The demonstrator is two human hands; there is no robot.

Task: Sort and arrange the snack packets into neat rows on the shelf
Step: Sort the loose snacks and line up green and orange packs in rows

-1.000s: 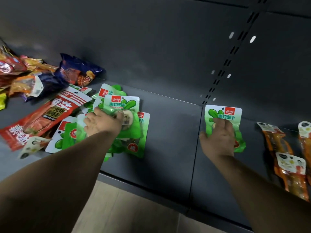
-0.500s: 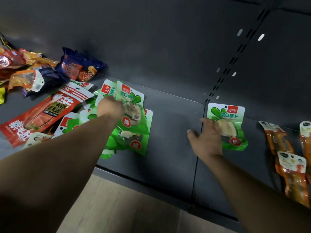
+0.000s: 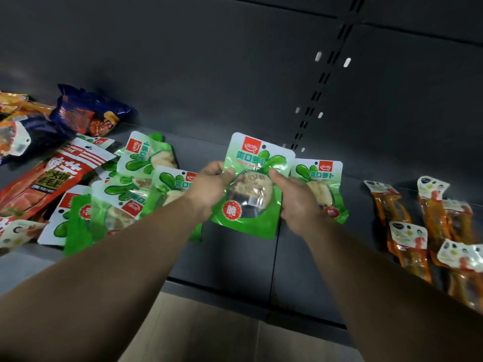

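Held packet: one green snack packet [image 3: 251,186], upright and facing the camera, raised above the dark shelf [image 3: 230,259] between both hands.
Left hand grip: the left hand [image 3: 209,186] grips the packet's left edge, thumb on the front face, fingers curled behind.
Right hand grip: the right hand [image 3: 295,202] grips the packet's right edge, thumb on the front face, fingers behind.
Placed packet: a second green packet [image 3: 324,184] lies flat on the shelf just right of the held one, partly hidden by the right hand.
Unsorted pile: further green packets [image 3: 136,184] overlap in a loose heap on the left part of the shelf.
Other left-side items: a long red packet [image 3: 52,176] lies diagonally beside the heap; a dark blue bag [image 3: 86,113] rests against the back panel [image 3: 209,74].
Right-side items: orange stick packets [image 3: 423,226] lie on the shelf, well apart from the hands.
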